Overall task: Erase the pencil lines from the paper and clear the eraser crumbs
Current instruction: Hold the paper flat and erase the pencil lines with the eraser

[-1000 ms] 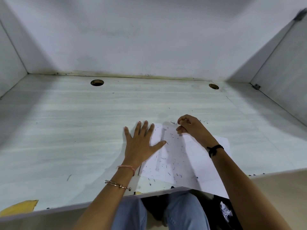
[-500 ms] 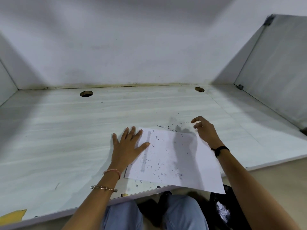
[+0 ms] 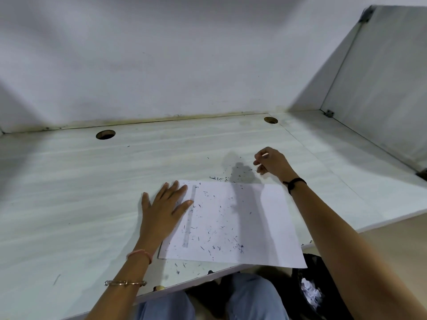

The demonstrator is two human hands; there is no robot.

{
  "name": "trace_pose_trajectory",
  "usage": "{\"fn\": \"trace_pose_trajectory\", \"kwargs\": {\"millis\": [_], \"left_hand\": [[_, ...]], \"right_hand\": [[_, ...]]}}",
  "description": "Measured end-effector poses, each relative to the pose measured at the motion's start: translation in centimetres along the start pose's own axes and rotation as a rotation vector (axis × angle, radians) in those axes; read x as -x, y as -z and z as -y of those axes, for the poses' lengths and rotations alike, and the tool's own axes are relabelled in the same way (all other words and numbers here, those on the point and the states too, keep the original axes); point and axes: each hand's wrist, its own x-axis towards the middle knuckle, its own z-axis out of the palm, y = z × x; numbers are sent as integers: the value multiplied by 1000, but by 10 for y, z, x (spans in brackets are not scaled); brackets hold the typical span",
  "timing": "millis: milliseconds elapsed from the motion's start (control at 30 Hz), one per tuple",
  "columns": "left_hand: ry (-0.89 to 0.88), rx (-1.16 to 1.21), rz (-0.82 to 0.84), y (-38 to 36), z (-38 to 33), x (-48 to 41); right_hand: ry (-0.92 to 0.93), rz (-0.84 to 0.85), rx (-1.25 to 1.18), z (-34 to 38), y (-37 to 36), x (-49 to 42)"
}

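The paper (image 3: 242, 215) lay at the 6 o'clock edge of the bench (image 3: 80, 192), its 5 o'clock corner hanging past the lip. The left grip (image 3: 161, 211) lay flat, fingers spread, pressing the sheet's 9 o'clock margin. The right grip (image 3: 270, 162) hovered over the bench past the sheet's 1 o'clock corner, fingers curled. Whether they pinched an eraser I could not tell.

Rubbing out seemed mostly done. One grey streak (image 3: 190, 215) ran from 12 to 6 at the left grip's 3 o'clock (a smudge or a leftover line, hard to say). Clearing looked barely begun: crumbs (image 3: 217, 229) dotted the sheet, more lay on the bench off its 12 o'clock edge, and a few sat at 7 o'clock by the lip.

Room was wide toward 9 and 12 o'clock, while a side panel (image 3: 381, 88) closed off 3 o'clock. A bin (image 3: 309, 294) sat below at 5 o'clock, so sweeping over the overhanging corner looked natural, though that corner might sag.
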Motion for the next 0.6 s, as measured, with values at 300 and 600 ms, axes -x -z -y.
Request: {"fn": "trace_pose_trajectory", "kwargs": {"millis": [300,600], "left_hand": [[-8,37,-28,-3,2,-2],[-12,58,-70,-8,4,-3]], "right_hand": [[62,-68,337,-17,-7,-65],[210,-144,385,-18,-44,-89]]}}
